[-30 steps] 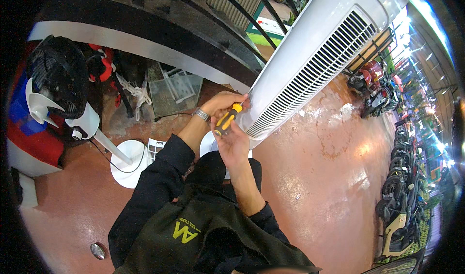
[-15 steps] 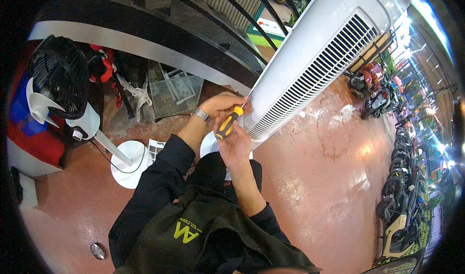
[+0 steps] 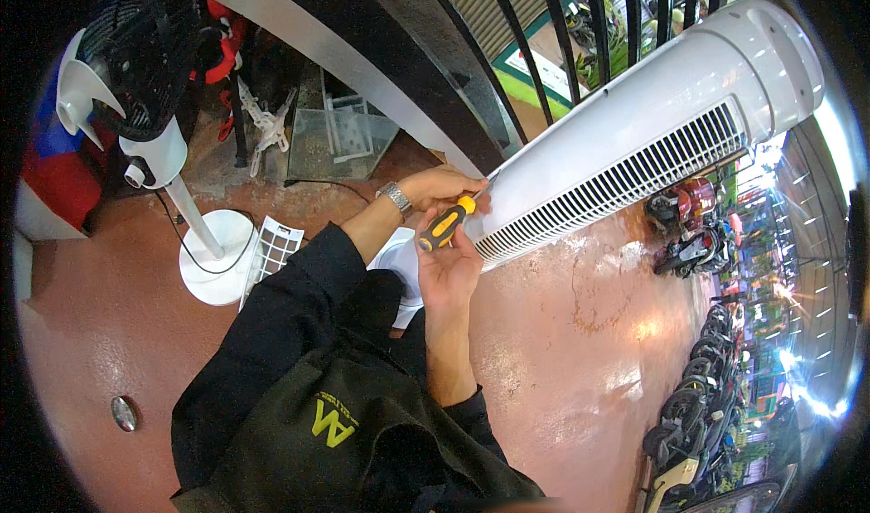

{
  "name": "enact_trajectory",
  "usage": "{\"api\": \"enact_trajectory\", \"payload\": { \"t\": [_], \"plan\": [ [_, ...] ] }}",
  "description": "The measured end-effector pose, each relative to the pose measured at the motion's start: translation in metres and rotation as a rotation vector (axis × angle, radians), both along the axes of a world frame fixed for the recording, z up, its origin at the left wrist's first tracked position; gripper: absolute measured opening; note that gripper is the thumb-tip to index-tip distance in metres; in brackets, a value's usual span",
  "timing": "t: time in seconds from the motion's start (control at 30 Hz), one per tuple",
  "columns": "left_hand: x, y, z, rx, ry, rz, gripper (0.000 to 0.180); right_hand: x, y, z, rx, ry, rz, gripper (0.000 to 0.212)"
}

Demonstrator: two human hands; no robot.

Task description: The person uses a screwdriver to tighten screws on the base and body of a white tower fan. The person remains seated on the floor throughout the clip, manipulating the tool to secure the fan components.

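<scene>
Screwdriver (image 3: 444, 229), black-and-yellow handle: located at the edge of the lower part of a white tower fan (image 3: 589, 137), above the person's lap, shaft side directed at the fan's casing. The tip is too small to resolve; contact with a screw cannot be confirmed.

Right hand (image 3: 450, 264): fingers curled, pinching the screwdriver handle; palm turned upward. Left hand (image 3: 444, 187), metal-banded watch (image 3: 394, 199) on its wrist: fingers bent, fingertips at the casing edge, beside the screwdriver's front end. Cannot tell whether they pinch the shaft or only rest on the casing.

Tower fan runs diagonally toward the upper right of the view; slatted grille (image 3: 621, 185) along its lower-right side. A white base (image 3: 399, 261) shows partly behind the right hand.

Left of the person, on the reddish floor (image 3: 544, 350): white lattice panel (image 3: 274, 248), just beside the round foot of a white stand fan (image 3: 192, 277) with a black head. Beyond: clear sheet (image 3: 317, 158), white bracket-like piece (image 3: 265, 130). Small shiny round object (image 3: 124, 413) lies nearer, lower left.

Far side: black railing (image 3: 604, 24). Right: motorcycles (image 3: 693, 250), well apart.
</scene>
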State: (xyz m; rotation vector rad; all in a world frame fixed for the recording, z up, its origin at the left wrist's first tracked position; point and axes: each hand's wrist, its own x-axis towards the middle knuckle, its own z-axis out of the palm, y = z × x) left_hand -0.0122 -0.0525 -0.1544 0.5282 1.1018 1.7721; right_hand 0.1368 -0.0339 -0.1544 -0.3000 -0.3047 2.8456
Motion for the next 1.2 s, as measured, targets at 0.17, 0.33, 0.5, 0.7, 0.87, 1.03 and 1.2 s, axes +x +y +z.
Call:
{"api": "enact_trajectory", "payload": {
  "t": [0.17, 0.33, 0.5, 0.7, 0.87, 1.03, 1.2],
  "plan": [
    [-0.003, -0.003, 0.003, -0.075, 0.070, 0.011, 0.033, -0.003, -0.001, 0.009, 0.073, -0.035, 0.044, 0.025],
    [-0.009, 0.010, -0.018, -0.091, 0.068, 0.143, 0.033, -0.008, -0.002, -0.002, 0.234, -0.195, 0.037, 0.027],
    [0.002, -0.016, 0.024, -0.085, 0.028, -0.072, 0.031, -0.007, -0.001, 0.008, 0.060, -0.019, 0.020, 0.029],
    [-0.005, 0.001, -0.001, -0.073, -0.023, 0.019, 0.029, -0.006, -0.004, 0.005, 0.405, -0.305, 0.013, 0.033],
    [-0.007, 0.001, 0.001, -0.120, 0.092, 0.014, 0.029, -0.008, -0.004, 0.000, 0.217, -0.112, -0.006, 0.033],
    [-0.014, 0.004, -0.007, 0.018, 0.111, -0.073, 0.029, -0.010, -0.007, 0.004, 0.071, -0.049, 0.000, 0.034],
    [-0.006, 0.002, 0.002, -0.073, 0.131, 0.018, 0.029, -0.010, 0.005, -0.008, 0.465, -0.298, 0.020, 0.036]
  ]
}}
